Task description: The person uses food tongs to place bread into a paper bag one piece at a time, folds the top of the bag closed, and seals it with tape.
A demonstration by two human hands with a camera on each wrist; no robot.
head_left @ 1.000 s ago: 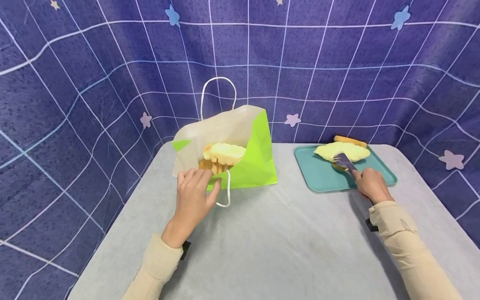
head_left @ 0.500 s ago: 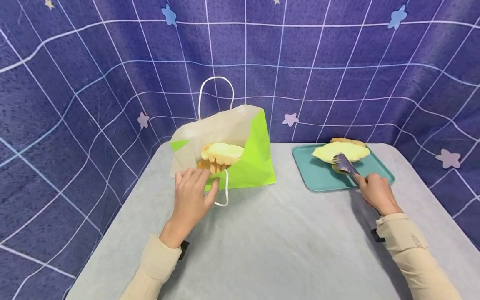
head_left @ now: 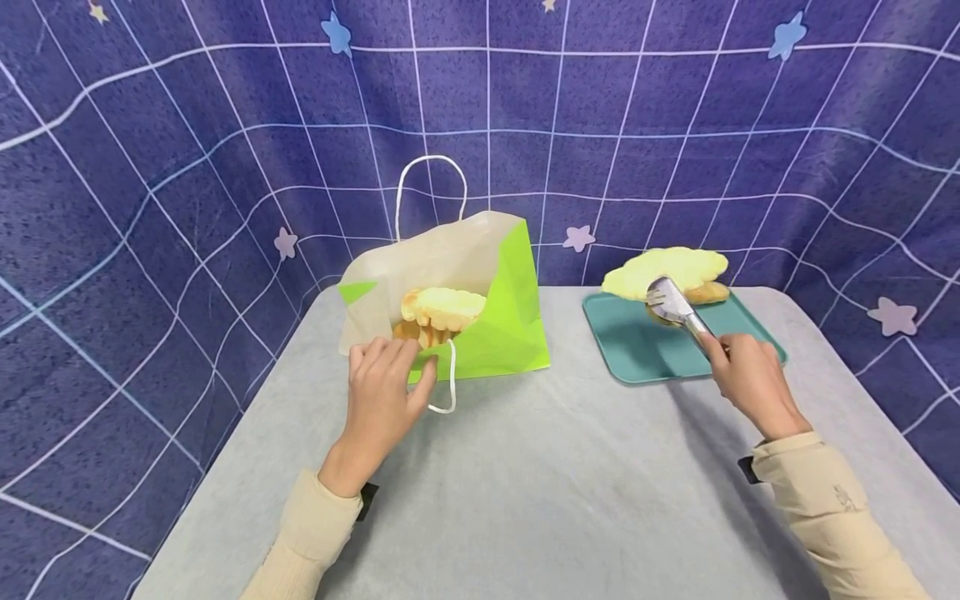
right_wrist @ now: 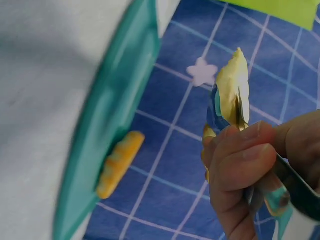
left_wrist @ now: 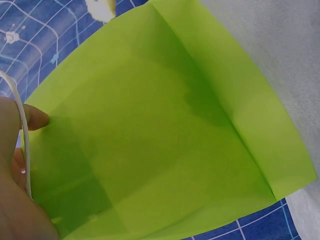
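My left hand (head_left: 382,383) pinches the front rim of a green paper bag (head_left: 517,329) with white cord handles. In the left wrist view, the thumb (left_wrist: 37,118) lies against the bag's outer side. Bread (head_left: 446,308) shows inside the bag's mouth. My right hand (head_left: 753,383) grips metal tongs (head_left: 673,304), whose ends clamp a pale yellow, tapered bread (head_left: 663,271). That bread hangs above the teal tray (head_left: 637,358), its browned underside partly seen in the right wrist view. A smaller finger-shaped bread (right_wrist: 120,165) lies on the tray.
The grey tabletop (head_left: 555,483) carries the bag at left centre and the tray at back right. A blue curtain (head_left: 517,100) with white grid lines and stars surrounds the table's back and sides.
My right hand has raised the tongs with the pale yellow bread off the tray, slightly to the left, uncovering more of the smaller bread. The left hand stays on the bag's rim.
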